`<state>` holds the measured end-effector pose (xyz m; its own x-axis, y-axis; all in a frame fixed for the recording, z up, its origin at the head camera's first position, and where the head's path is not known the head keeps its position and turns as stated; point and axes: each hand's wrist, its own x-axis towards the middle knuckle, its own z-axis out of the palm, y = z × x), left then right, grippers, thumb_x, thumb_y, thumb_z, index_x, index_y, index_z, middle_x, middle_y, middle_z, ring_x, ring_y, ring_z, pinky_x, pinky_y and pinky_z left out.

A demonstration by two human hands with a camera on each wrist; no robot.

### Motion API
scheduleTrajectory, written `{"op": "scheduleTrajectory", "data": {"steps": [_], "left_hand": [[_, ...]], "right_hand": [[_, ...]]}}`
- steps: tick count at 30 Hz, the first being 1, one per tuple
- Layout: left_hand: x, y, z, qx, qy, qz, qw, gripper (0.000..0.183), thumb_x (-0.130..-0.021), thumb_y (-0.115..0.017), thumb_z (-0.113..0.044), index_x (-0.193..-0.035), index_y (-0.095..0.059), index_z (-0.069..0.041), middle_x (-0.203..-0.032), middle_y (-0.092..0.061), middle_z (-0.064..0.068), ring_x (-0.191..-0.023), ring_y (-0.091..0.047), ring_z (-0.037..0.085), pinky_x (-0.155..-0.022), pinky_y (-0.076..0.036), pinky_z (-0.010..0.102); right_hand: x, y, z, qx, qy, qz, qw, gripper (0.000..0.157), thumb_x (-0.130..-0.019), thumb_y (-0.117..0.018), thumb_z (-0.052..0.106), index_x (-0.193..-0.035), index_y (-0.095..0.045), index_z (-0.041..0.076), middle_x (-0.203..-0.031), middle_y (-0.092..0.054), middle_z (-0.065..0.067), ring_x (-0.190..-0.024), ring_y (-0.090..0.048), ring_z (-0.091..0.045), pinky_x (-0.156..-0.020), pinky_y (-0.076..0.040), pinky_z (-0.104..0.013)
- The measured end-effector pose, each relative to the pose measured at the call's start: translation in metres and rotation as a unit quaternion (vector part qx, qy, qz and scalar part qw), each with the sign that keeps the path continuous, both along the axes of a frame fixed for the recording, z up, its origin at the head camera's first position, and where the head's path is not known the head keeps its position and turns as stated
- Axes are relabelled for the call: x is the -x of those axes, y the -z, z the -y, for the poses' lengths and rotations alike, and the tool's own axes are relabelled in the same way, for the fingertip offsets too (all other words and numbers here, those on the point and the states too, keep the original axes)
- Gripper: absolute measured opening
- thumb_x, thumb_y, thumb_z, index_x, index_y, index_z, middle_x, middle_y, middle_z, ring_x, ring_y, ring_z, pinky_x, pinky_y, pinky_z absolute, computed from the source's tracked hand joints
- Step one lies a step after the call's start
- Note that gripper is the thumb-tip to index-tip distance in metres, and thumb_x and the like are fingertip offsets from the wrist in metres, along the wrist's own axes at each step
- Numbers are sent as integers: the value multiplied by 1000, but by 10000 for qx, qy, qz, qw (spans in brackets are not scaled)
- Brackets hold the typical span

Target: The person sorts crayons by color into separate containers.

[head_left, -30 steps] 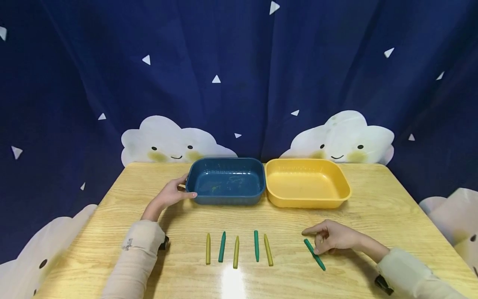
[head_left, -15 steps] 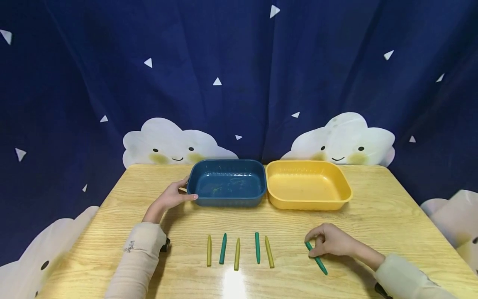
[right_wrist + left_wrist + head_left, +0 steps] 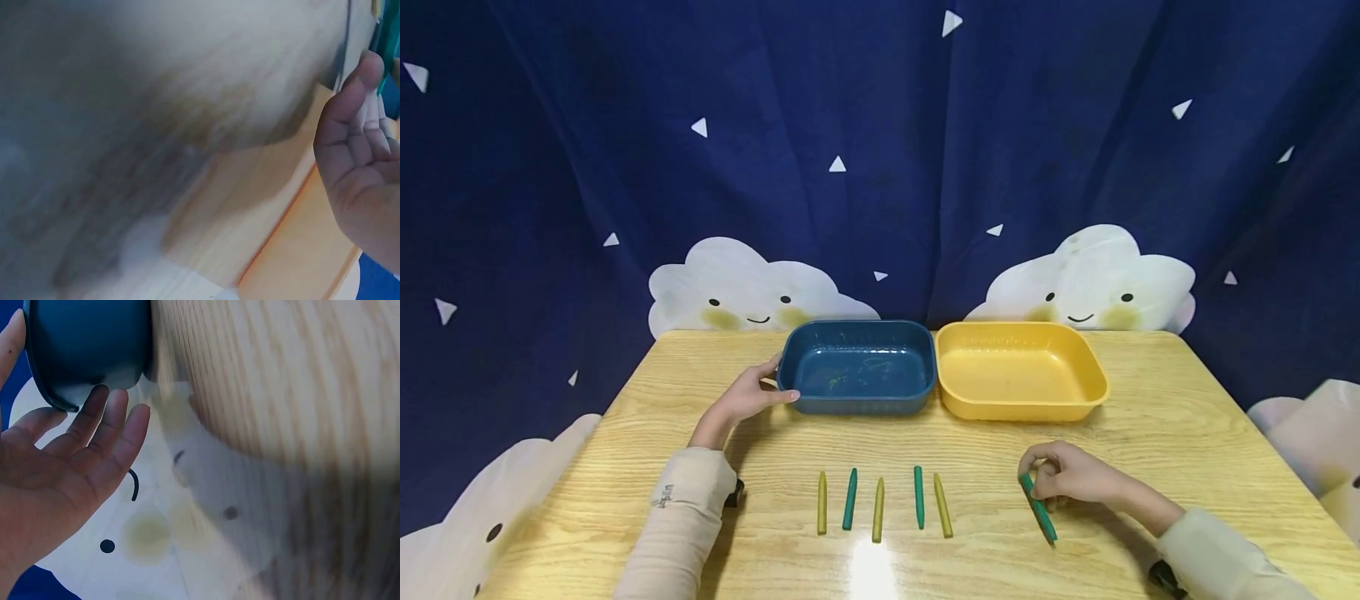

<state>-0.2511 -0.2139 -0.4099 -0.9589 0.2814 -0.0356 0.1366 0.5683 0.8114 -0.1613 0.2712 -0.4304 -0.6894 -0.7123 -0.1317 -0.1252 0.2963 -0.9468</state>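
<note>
My right hand [image 3: 1071, 477] pinches a green crayon [image 3: 1042, 515] between thumb and fingers at the table's right. The crayon slants with its pointed end toward me; whether that end touches the wood, I cannot tell. In the right wrist view, part of the green crayon [image 3: 389, 40] shows at the fingertips. My left hand [image 3: 750, 395] rests against the left end of a dark blue basin [image 3: 859, 406], thumb at the front corner. In the left wrist view, the left hand's fingers [image 3: 94, 434] lie nearly straight beside the basin's end wall [image 3: 94, 344].
A yellow basin [image 3: 1017, 412] stands right of the blue one, rims close together. Several yellow and green crayons lie in a row on the wooden table [image 3: 760, 533], including a yellow crayon [image 3: 877, 510] and a green crayon [image 3: 919, 497]. A dark blue curtain [image 3: 880, 125] hangs behind.
The fingers of my right hand have closed onto the green crayon, which has shifted slightly right and turned steeper. My left hand stays at the blue basin.
</note>
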Motion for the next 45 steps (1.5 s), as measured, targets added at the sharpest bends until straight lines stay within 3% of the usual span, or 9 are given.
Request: {"op": "scheduleTrajectory", "data": {"steps": [4, 8, 13, 19, 25, 30, 38, 45], "left_hand": [[0, 1, 0, -84, 1, 56, 9999, 81, -83, -68, -22, -143, -19, 2, -112, -52, 24, -102, -53, 37, -77, -47, 39], [0, 2, 0, -63, -42, 78, 9999, 80, -84, -67, -20, -144, -19, 1, -112, -52, 24, -103, -53, 37, -79, -46, 40], [2, 2, 0, -8, -62, 42, 10000, 79, -84, -67, -18, -143, -19, 1, -111, -54, 24, -103, -53, 37, -80, -46, 41], [3, 3, 0, -76, -33, 39, 10000, 80, -83, -68, -21, -143, -20, 1, -110, -54, 23, -99, -55, 34, -76, -47, 37], [4, 2, 1, -75, -60, 123, 9999, 83, -82, -69, -23, -144, -19, -1, -112, -53, 24, -101, -54, 35, -76, -47, 37], [3, 2, 1, -92, -67, 164, 9998, 82, -82, -69, -21, -144, -19, -1, -112, -52, 24, -101, -53, 36, -73, -49, 36], [3, 2, 1, -190, -20, 168, 9997, 82, -82, -69, -20, -144, -18, -1, -112, -51, 25, -100, -54, 36, -71, -50, 40], [2, 2, 2, -186, -6, 181, 9997, 83, -82, -69, -22, -144, -18, -2, -111, -51, 25, -95, -56, 32, -69, -50, 41]], "right_hand": [[2, -5, -3, 138, 134, 112, 9998, 21, -88, -52, -1, -102, -50, -16, -55, -35, -28, -48, -41, -15, -45, -42, -31], [5, -12, -4, 216, 302, 61, 9993, 22, -88, -51, -2, -104, -48, -16, -60, -47, -30, -55, -54, -16, -49, -46, -34], [9, -24, -2, 251, 486, -31, 9985, 28, -88, -51, -1, -110, -44, -18, -65, -55, -22, -60, -58, -21, -54, -49, -39], [17, -40, -3, 404, 455, -40, 9981, 21, -90, -51, 0, -110, -49, -7, -71, -61, -7, -64, -58, -20, -57, -50, -39], [29, -53, -4, 585, 553, 149, 9966, 19, -90, -51, 1, -109, -54, 6, -75, -64, -4, -66, -60, -19, -62, -52, -43], [37, -63, -2, 745, 653, 261, 9947, 21, -91, -50, 2, -109, -56, 12, -79, -65, -2, -67, -61, -17, -62, -53, -37], [50, -85, 6, 668, 1080, 190, 9917, 27, -89, -53, 2, -115, -48, -2, -81, -66, -4, -66, -62, -17, -62, -53, -34], [61, -103, 18, 497, 1558, 35, 9865, 32, -87, -56, 2, -117, -46, -5, -77, -64, -4, -63, -60, -16, -62, -53, -35]]}}
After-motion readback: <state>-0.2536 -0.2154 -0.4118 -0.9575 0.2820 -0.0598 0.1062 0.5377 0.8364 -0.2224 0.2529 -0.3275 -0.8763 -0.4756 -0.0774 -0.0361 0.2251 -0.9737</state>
